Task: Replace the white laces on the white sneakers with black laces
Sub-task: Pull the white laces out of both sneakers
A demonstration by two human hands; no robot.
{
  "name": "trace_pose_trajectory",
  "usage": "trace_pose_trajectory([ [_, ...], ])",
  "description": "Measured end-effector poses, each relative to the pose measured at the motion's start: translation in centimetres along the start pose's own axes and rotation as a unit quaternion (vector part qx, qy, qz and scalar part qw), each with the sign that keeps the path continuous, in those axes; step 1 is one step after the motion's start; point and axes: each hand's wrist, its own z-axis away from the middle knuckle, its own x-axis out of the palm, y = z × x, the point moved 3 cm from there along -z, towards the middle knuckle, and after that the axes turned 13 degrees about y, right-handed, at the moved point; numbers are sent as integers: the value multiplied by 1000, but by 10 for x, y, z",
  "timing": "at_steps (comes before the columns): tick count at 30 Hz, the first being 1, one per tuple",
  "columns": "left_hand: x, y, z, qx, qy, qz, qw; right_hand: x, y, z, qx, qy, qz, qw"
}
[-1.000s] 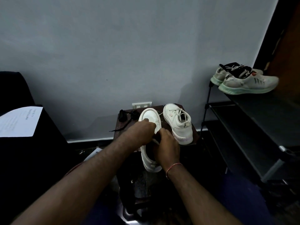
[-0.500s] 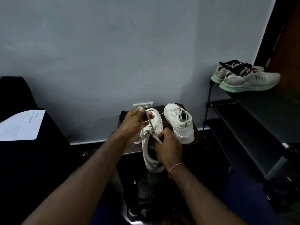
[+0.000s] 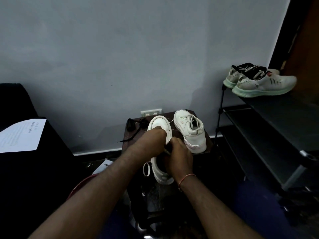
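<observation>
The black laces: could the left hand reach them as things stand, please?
Probably yes: the black laces lie uncovered just beyond the left hand, though it is occupied at the held sneaker.

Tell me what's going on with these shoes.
A person seems to be unlacing a sneaker on a small table. The right hand grips its collar while the left hand curls its fingers into the lacing. A loose white lace hangs beside the shoe. The second sneaker stands next to it, white laces in. The black laces lie at the table's back, untouched.
</observation>
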Motion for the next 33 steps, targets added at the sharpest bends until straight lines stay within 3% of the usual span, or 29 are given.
trace_pose_trajectory([
  [12, -7, 11, 7, -7, -4, -113, 994, 0, -3, 0, 2, -1, 2, 1000],
  [16, -8, 15, 9, -15, 60, -145, 988, 3, 1, -1, 12, 9, -5, 1000],
  [20, 0, 3, 9, -64, 114, -84, 988, 2, 2, -4, 23, 11, -7, 1000],
  [23, 1, -7, 7, -142, 149, 82, 975, 1, 2, -4, 32, 11, -8, 999],
  [25, -10, -13, 6, -207, 186, 292, 915, 0, 2, -2, 36, 14, -13, 999],
  [28, -36, -16, 5, -239, 200, 600, 737, -1, 1, -3, 43, 6, -19, 999],
  [29, -42, -16, 4, -219, 193, 637, 714, -1, 1, -4, 45, 4, -21, 999],
  [30, -47, -15, 4, -191, 197, 615, 739, -1, 0, -4, 47, 3, -24, 999],
  [33, -41, -13, 3, -86, 186, 291, 935, -1, -1, -4, 49, 0, -21, 999],
])
